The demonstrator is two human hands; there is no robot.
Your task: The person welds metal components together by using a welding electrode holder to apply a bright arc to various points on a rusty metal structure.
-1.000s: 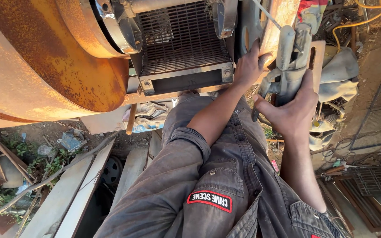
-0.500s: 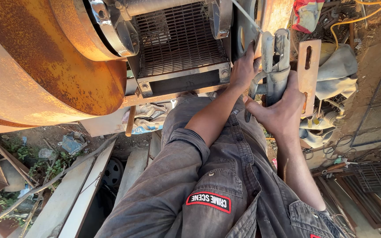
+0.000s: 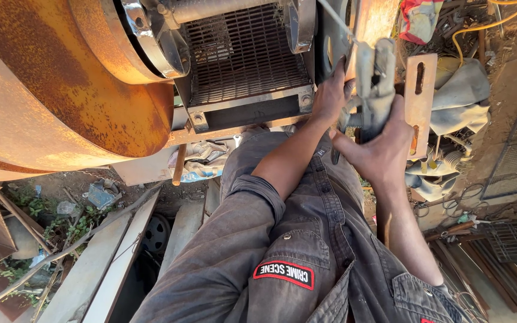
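Head view looks down my chest at a rusty machine: my right hand [image 3: 384, 146] is curled tight around a grey metal clamp-like fitting [image 3: 372, 78] at about one o'clock from my chest, fingers wrapped over its lower body and thumb pointing toward eleven. My left hand [image 3: 330, 96] lies just beside it at the fitting's nine o'clock side, fingers bent and pressed against the edge of the machine frame and the fitting; whether it truly grips or only steadies I cannot tell. Both forearms run up from six toward twelve, the left one in a rolled grey sleeve, the right one bare and straighter.

I judge that I am in the middle of seating or working this fitting against the upright rusty bar [image 3: 372, 21] above it. A slotted metal plate [image 3: 420, 101] stands at the fitting's three o'clock, close to my right knuckles. The mesh grille [image 3: 240, 54] sits at ten o'clock, the big rusty drum [image 3: 49, 96] at nine. What seems called for is a firm, steady hold with the right while the left guides.
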